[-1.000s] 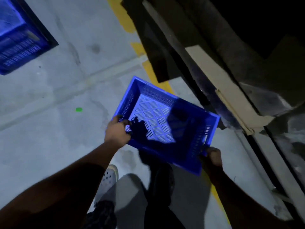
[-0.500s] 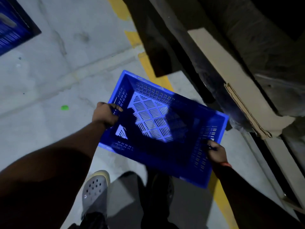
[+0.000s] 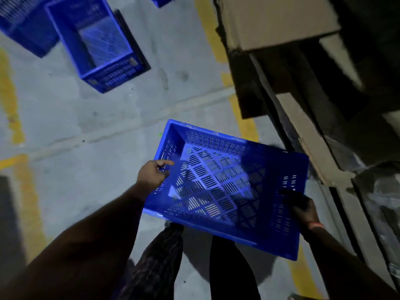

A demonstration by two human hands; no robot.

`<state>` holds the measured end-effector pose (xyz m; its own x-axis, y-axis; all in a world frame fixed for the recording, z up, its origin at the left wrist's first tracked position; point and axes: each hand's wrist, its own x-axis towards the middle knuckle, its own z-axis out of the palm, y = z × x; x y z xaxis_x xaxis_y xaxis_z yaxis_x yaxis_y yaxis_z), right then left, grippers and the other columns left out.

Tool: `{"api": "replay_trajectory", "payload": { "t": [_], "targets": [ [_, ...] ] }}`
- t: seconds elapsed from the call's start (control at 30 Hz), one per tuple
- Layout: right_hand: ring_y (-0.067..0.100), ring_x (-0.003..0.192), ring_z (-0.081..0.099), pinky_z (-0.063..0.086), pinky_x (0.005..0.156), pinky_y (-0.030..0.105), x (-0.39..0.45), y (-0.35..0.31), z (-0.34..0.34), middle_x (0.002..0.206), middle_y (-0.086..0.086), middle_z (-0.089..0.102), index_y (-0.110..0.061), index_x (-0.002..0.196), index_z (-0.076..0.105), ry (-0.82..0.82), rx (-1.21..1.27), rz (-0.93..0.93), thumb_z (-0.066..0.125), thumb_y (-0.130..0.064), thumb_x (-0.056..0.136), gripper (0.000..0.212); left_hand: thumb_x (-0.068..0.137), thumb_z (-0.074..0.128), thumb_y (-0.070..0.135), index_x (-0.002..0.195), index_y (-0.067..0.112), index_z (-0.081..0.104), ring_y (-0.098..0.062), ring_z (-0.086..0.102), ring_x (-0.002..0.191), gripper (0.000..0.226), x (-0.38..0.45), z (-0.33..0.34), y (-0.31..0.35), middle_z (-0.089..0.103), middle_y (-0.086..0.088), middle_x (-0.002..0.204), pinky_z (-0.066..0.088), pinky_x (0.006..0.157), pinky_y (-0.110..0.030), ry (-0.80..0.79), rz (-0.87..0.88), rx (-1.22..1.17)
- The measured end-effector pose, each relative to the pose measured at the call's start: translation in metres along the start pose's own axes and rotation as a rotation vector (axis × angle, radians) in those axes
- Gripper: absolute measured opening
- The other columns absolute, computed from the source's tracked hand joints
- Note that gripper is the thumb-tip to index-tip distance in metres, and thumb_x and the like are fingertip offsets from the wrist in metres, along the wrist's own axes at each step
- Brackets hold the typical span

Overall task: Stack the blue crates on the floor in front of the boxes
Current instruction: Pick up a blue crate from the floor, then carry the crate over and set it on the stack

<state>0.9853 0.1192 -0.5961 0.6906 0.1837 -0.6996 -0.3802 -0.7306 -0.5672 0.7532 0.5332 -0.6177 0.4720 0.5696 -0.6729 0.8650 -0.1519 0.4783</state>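
I carry an empty blue slotted crate [image 3: 218, 185] above the grey floor, its open side up. My left hand [image 3: 152, 175] grips its left short wall, thumb over the rim. My right hand [image 3: 302, 207], in shadow, grips the right short wall. A second blue crate [image 3: 101, 46] stands on the floor at the upper left, with another blue crate [image 3: 23, 24] behind it at the far left edge. Cardboard boxes [image 3: 275, 20] are piled along the right side.
A yellow floor line [image 3: 244, 124] runs along the foot of the boxes, and another yellow line [image 3: 13, 105] marks the left. A piece of a further blue crate [image 3: 162, 0] shows at the top edge. My legs [image 3: 160, 263] are below the carried crate.
The view has lifted and swung, bringing the floor crates at the upper left into sight. The carried crate stays in both hands and sits slightly more to the right.
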Motion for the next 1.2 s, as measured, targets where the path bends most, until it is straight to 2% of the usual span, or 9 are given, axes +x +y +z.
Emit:
{"api": "replay_trajectory", "payload": {
  "t": [0.13, 0.27, 0.4, 0.6, 0.7, 0.83, 0.93, 1.03, 1.2],
  "targets": [
    [0.024, 0.097, 0.065, 0.053, 0.090, 0.042, -0.056, -0.077, -0.003, 0.110, 0.014, 0.070, -0.016, 0.113, 0.073, -0.098, -0.058, -0.103, 0.069, -0.002, 0.086, 0.030, 0.076, 0.068, 0.027, 0.102, 0.045, 0.073, -0.015, 0.055, 0.055, 0.032, -0.084, -0.073, -0.007, 0.075, -0.011, 0.081, 0.053, 0.060, -0.030, 0.105, -0.045, -0.087],
    [0.003, 0.072, 0.059, 0.047, 0.064, 0.009, -0.084, -0.134, -0.004, 0.092, 0.012, 0.067, -0.011, 0.115, 0.070, -0.186, -0.176, -0.290, 0.073, 0.001, 0.081, 0.037, 0.080, 0.071, 0.021, 0.093, 0.049, 0.073, -0.018, 0.053, 0.058, 0.031, -0.161, -0.115, -0.018, 0.067, -0.005, 0.075, 0.050, 0.064, -0.032, 0.214, -0.063, -0.201],
    [0.004, 0.056, 0.045, 0.039, 0.052, 0.009, -0.099, -0.179, -0.004, 0.078, 0.011, 0.057, -0.008, 0.112, 0.071, -0.239, -0.228, -0.459, 0.074, -0.002, 0.081, 0.032, 0.082, 0.073, 0.022, 0.102, 0.040, 0.073, -0.018, 0.052, 0.058, 0.026, -0.236, -0.121, -0.022, 0.058, 0.001, 0.072, 0.044, 0.065, -0.028, 0.416, -0.128, -0.284],
    [0.000, 0.048, 0.045, 0.040, 0.049, 0.007, -0.119, -0.229, 0.004, 0.081, 0.010, 0.063, -0.004, 0.107, 0.073, -0.330, -0.375, -0.632, 0.067, 0.006, 0.082, 0.027, 0.082, 0.072, 0.028, 0.105, 0.034, 0.075, -0.018, 0.062, 0.069, 0.024, -0.343, -0.082, -0.031, 0.072, 0.000, 0.079, 0.047, 0.071, -0.028, 0.676, -0.290, -0.423],
    [-0.001, 0.043, 0.047, 0.038, 0.047, 0.008, -0.128, -0.249, 0.021, 0.069, 0.004, 0.061, -0.009, 0.108, 0.075, -0.405, -0.512, -0.724, 0.071, 0.000, 0.080, 0.030, 0.083, 0.071, 0.026, 0.106, 0.031, 0.076, -0.017, 0.068, 0.081, 0.024, -0.389, -0.055, -0.046, 0.075, 0.002, 0.084, 0.047, 0.075, -0.027, 0.778, -0.388, -0.497],
    [0.007, 0.059, 0.050, 0.043, 0.059, 0.012, -0.165, -0.263, 0.066, 0.074, 0.001, 0.062, -0.009, 0.107, 0.076, -0.521, -0.616, -0.864, 0.074, 0.000, 0.079, 0.030, 0.084, 0.070, 0.029, 0.107, 0.033, 0.074, -0.014, 0.064, 0.060, 0.024, -0.453, -0.022, -0.078, 0.071, 0.003, 0.070, 0.047, 0.064, -0.027, 0.878, -0.509, -0.623],
    [0.007, 0.058, 0.049, 0.040, 0.053, 0.004, -0.200, -0.260, 0.109, 0.076, 0.003, 0.063, -0.010, 0.106, 0.075, -0.647, -0.667, -0.945, 0.072, 0.002, 0.079, 0.029, 0.076, 0.065, 0.043, 0.113, 0.036, 0.073, -0.019, 0.071, 0.085, 0.038, -0.503, 0.006, -0.114, 0.076, 0.003, 0.091, 0.055, 0.080, -0.034, 0.946, -0.588, -0.669],
    [0.007, 0.052, 0.048, 0.043, 0.055, 0.013, -0.234, -0.246, 0.149, 0.073, 0.007, 0.062, -0.017, 0.102, 0.076, -0.743, -0.733, -0.980, 0.075, -0.003, 0.079, 0.027, 0.070, 0.064, 0.050, 0.112, 0.039, 0.073, -0.021, 0.072, 0.088, 0.044, -0.552, 0.038, -0.147, 0.076, 0.005, 0.086, 0.056, 0.084, -0.038, 1.021, -0.685, -0.738],
    [0.000, 0.037, 0.045, 0.043, 0.060, 0.029, -0.298, -0.213, 0.212, 0.064, 0.002, 0.061, -0.032, 0.085, 0.076, -0.878, -0.840, -1.035, 0.077, -0.010, 0.077, 0.024, 0.083, 0.073, 0.033, 0.117, 0.033, 0.073, -0.023, 0.071, 0.088, 0.034, -0.636, 0.089, -0.182, 0.075, 0.000, 0.092, 0.054, 0.082, -0.036, 1.132, -0.833, -0.822]
  ]
}}
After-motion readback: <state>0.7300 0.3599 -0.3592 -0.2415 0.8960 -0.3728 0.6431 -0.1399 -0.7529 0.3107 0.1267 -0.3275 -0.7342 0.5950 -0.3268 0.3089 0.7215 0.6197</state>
